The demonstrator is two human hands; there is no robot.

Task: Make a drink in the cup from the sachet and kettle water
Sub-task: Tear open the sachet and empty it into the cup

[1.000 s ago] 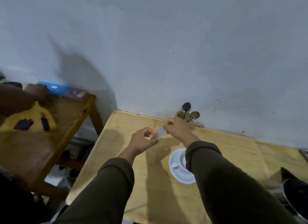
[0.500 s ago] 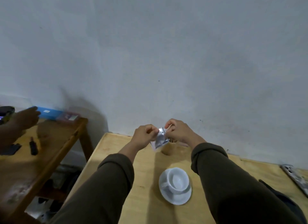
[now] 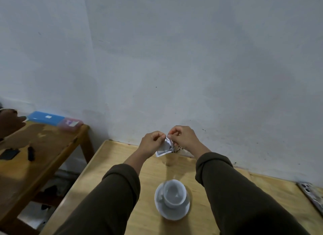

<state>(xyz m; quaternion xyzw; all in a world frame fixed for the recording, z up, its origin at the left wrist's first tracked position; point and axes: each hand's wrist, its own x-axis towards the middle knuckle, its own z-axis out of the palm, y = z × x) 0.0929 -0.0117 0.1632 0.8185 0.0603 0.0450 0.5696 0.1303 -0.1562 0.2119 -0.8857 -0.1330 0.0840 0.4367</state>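
So we had the sachet (image 3: 165, 147) up in the air, pinched at its top edge between both hands, left hand (image 3: 152, 144) and right hand (image 3: 183, 138) knuckle to knuckle, fingers curled tight on the foil. It hung above the far end of the table (image 3: 111, 157), well beyond the cup (image 3: 173, 194), which sat empty-looking on its saucer (image 3: 173, 212) close to us. No kettle anywhere in view.

Looked to us like the tearing step, and whether the foil had started to split we couldn't tell, too small and blurry. Our take on doing it right: keep the two pinches touching so the rip starts at one spot, then pull one hand toward us and the other away rather than just yanking apart. Keep the sachet upright so the powder sits at the bottom, away from the tear. We also figured it'd be smarter to bring it over the cup first, since anything spilled out there would've landed on bare wood.
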